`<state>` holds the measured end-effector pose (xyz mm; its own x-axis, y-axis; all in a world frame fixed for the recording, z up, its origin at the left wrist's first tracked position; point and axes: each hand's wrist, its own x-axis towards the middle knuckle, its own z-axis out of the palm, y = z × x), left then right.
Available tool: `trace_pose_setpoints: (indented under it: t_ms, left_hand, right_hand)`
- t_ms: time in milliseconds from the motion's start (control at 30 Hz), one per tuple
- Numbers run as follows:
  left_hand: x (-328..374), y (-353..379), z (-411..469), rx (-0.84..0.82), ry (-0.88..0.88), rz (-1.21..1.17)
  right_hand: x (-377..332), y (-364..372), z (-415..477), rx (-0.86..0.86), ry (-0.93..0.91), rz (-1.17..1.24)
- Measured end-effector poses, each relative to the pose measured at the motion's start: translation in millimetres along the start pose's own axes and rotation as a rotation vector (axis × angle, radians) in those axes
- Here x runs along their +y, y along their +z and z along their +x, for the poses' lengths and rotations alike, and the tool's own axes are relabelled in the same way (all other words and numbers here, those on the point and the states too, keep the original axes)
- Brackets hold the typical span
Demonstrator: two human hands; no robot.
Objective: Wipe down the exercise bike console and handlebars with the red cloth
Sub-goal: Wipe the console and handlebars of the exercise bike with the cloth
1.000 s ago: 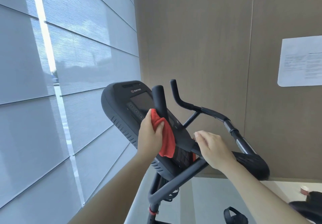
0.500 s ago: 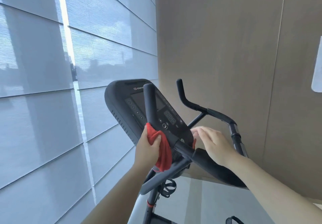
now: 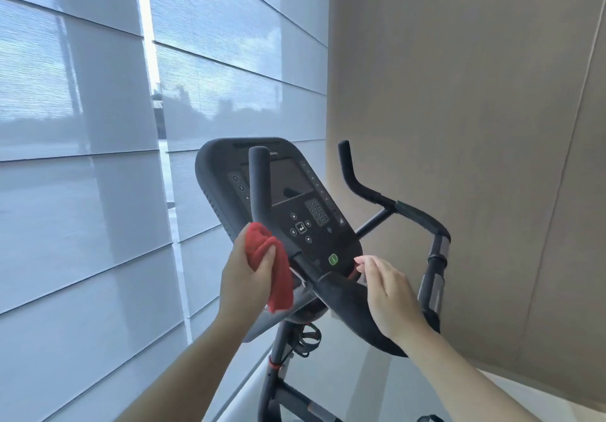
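nearest to the camera, two bare forearms come up from the six o'clock edge. the left hand [image 3: 244, 279] grasps the red cloth [image 3: 277, 287], bunched between thumb and fingers, and holds it against the lower part of the left handlebar [image 3: 259, 188], at about seven o'clock from the console [image 3: 214, 172]. a loose end of the cloth hangs down below the palm. the right hand [image 3: 390, 293] is released: its fingers are nearly straight and rest on the black pad [image 3: 347, 306], at five o'clock from the console, with the fingertips just beside the green button [image 3: 333, 259]. something small and red sits under these fingertips; i cannot tell what it is. farther away, the right handlebar [image 3: 359, 188] rises at two o'clock, well apart from the cloth. behind all, the window blinds [image 3: 82, 208] fill the nine o'clock side and a beige wall [image 3: 459, 93] the three o'clock side.

in my judgement the risks are these. the right fingertips, or the cloth when it goes over the console, may press a key and start the machine. the hanging end may catch where the bar meets the pad. because the cloth is bunched, only a small part of it touches the bar, so the far side of the bar may stay unwiped.
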<state>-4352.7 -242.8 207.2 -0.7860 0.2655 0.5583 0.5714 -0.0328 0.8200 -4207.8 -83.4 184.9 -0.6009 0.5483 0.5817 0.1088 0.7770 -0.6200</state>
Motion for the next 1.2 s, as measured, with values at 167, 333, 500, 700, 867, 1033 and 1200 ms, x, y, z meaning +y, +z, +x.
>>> trace_pose_setpoints:
  t_ms: [167,333,500,700,867,1033,1200]
  left_hand:
    - [15,13,18,-0.506,0.472,0.53]
    - [7,18,12,-0.621,0.557,0.59]
    - [13,8,30,-0.69,0.652,0.667]
    - [24,32,33,-0.665,0.556,0.691]
    - [18,28,15,-0.764,0.494,0.492]
    - [19,41,40,-0.75,0.545,0.749]
    - [8,48,27,-0.524,0.638,0.643]
  right_hand:
    - [0,0,0,0.049,-0.023,0.002]
    - [1,2,0,0.066,-0.04,0.014]
    - [4,3,1,0.057,-0.024,0.017]
    - [3,1,0,0.036,0.017,0.056]
    - [3,-1,0,0.046,0.033,0.081]
    - [5,0,2,0.047,0.032,0.084]
    - [6,1,1,0.042,0.059,0.046]
